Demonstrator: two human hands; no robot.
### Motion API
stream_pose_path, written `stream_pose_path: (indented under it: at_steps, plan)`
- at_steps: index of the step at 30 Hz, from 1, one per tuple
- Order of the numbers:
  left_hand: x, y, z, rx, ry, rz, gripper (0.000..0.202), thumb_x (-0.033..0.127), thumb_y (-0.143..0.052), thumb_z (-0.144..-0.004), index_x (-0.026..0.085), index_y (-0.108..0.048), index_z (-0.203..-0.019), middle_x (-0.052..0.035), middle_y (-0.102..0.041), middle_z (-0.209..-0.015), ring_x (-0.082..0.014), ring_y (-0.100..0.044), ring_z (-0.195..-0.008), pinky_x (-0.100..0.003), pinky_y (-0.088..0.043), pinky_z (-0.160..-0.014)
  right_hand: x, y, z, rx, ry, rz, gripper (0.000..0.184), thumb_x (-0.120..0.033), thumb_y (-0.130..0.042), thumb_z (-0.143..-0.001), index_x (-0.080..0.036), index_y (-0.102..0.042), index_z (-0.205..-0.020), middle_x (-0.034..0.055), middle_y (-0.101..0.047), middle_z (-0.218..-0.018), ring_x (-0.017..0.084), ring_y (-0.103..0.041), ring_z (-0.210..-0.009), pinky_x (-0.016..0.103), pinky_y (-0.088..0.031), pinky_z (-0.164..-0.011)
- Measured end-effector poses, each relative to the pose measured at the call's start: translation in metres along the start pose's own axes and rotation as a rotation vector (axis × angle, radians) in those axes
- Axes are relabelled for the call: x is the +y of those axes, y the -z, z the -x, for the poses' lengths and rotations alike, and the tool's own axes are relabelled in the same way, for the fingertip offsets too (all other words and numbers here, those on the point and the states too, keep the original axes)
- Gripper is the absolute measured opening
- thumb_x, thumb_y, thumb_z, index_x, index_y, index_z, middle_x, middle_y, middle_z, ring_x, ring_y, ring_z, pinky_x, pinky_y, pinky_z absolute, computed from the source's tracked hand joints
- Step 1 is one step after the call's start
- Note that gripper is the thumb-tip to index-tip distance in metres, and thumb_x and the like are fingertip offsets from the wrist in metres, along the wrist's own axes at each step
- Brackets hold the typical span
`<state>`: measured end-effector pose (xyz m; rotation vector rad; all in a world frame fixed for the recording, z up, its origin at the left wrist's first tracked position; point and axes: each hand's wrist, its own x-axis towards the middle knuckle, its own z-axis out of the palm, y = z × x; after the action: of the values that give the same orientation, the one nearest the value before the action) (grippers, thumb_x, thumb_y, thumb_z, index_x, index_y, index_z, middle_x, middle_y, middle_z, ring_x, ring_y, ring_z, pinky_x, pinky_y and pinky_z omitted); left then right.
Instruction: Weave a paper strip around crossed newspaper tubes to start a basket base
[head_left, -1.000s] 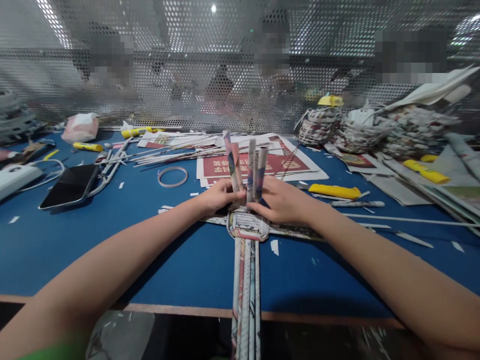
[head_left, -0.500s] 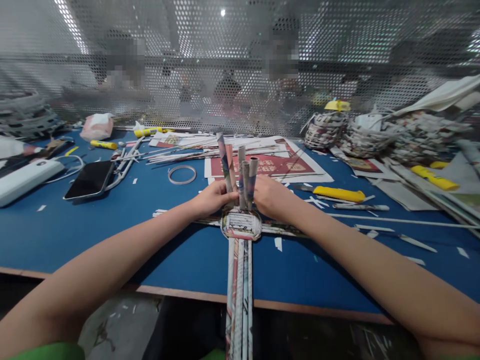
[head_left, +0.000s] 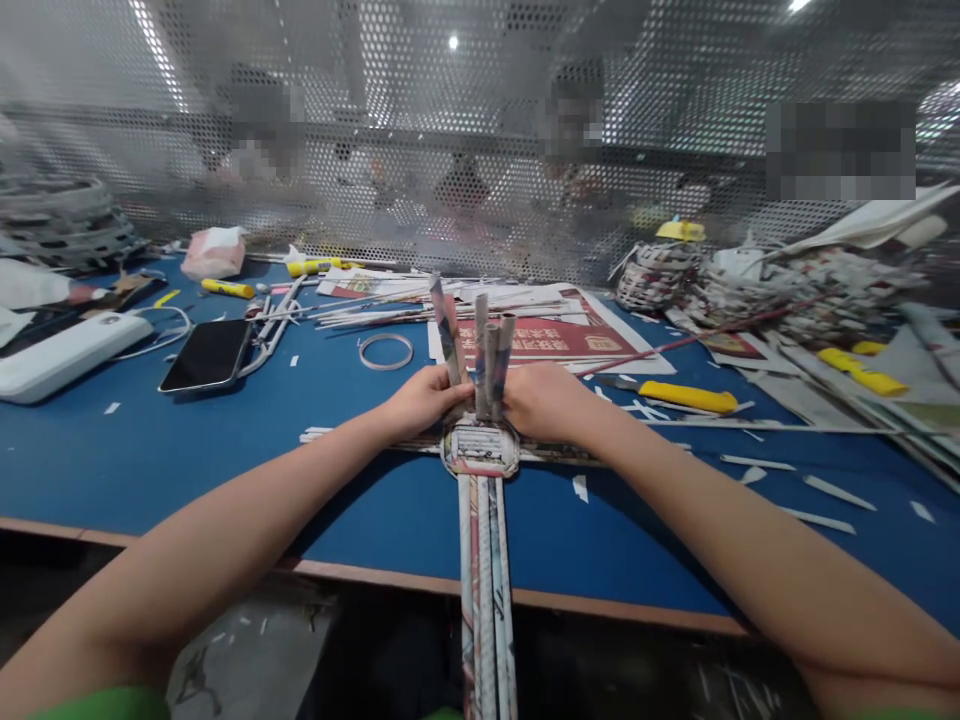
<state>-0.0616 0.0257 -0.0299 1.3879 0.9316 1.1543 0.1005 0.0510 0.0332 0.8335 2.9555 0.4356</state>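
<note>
A small woven base of rolled newspaper tubes lies on the blue table. Several paper tubes run from it toward me, past the table's front edge. Several more tubes are bent upright at its far side. My left hand is closed on the left upright tubes. My right hand is closed on the right ones, pressing them together. Further tubes stick out sideways under both hands.
A black phone, a white device with a cable and a tape ring lie left. Yellow cutters, loose paper tubes, a red printed sheet and woven baskets lie behind and right. A perforated screen backs the table, with people behind it.
My hands have squeezed the upright tubes closer together and more vertical. The view has shifted slightly, so the work sits a little higher in the picture.
</note>
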Motion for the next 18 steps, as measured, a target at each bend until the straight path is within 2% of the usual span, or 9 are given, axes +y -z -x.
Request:
stream_pose_path:
  at_steps: [3, 5, 9, 12, 15, 18]
  plan:
    - [-0.003, 0.002, 0.0, 0.017, 0.029, -0.105, 0.031, 0.044, -0.058, -0.068, 0.013, -0.054, -0.068, 0.0046, -0.045, -0.05, -0.0045, -0.035, -0.044, -0.019, -0.028, -0.044, 0.002, -0.009, 0.003, -0.002, -0.001, -0.153, 0.024, -0.017, -0.041, -0.076, -0.017, -0.064, -0.08, 0.0065, -0.067, -0.077, 0.015, -0.056, -0.061, 0.024, -0.032, -0.05]
    - [-0.004, 0.004, -0.001, 0.035, 0.021, -0.182, 0.031, 0.043, -0.054, -0.072, 0.012, -0.054, -0.068, 0.006, -0.039, -0.046, -0.0042, -0.03, -0.041, -0.018, -0.024, -0.042, 0.004, -0.012, 0.003, 0.01, 0.018, -0.22, 0.026, -0.016, -0.04, -0.075, -0.018, -0.065, -0.082, 0.0056, -0.067, -0.08, 0.014, -0.057, -0.065, 0.024, -0.036, -0.054]
    - [-0.003, 0.005, 0.0, 0.048, -0.034, -0.22, 0.025, 0.037, -0.054, -0.073, 0.012, -0.055, -0.07, 0.0013, -0.052, -0.059, -0.0074, -0.044, -0.053, -0.02, -0.036, -0.053, 0.007, -0.016, 0.001, 0.039, 0.01, -0.172, 0.027, -0.014, -0.04, -0.074, -0.015, -0.067, -0.077, 0.0088, -0.068, -0.082, 0.018, -0.058, -0.072, 0.027, -0.04, -0.063]
    - [0.004, 0.003, 0.003, -0.069, 0.027, -0.147, 0.015, 0.025, -0.058, -0.069, 0.012, -0.056, -0.075, -0.0014, -0.058, -0.07, -0.0101, -0.051, -0.065, -0.022, -0.039, -0.062, 0.01, -0.02, 0.0, -0.021, -0.014, -0.14, 0.028, -0.016, -0.039, -0.074, -0.013, -0.067, -0.074, 0.011, -0.067, -0.08, 0.02, -0.059, -0.069, 0.03, -0.041, -0.062]
    - [0.012, 0.002, 0.006, -0.166, 0.123, -0.141, 0.01, 0.019, -0.058, -0.067, 0.012, -0.056, -0.074, -0.0003, -0.058, -0.068, -0.0085, -0.049, -0.06, -0.02, -0.038, -0.057, 0.012, -0.024, -0.001, -0.036, -0.025, -0.173, 0.029, -0.016, -0.039, -0.074, -0.013, -0.067, -0.072, 0.0113, -0.067, -0.079, 0.02, -0.059, -0.071, 0.031, -0.042, -0.065]
    - [0.014, 0.004, 0.007, -0.146, 0.135, -0.282, 0.009, 0.019, -0.057, -0.068, 0.012, -0.056, -0.073, 0.0013, -0.054, -0.061, -0.0071, -0.044, -0.052, -0.019, -0.034, -0.049, 0.013, -0.025, 0.0, -0.025, -0.026, -0.246, 0.028, -0.016, -0.04, -0.074, -0.014, -0.067, -0.073, 0.0104, -0.067, -0.084, 0.021, -0.059, -0.077, 0.031, -0.043, -0.07]
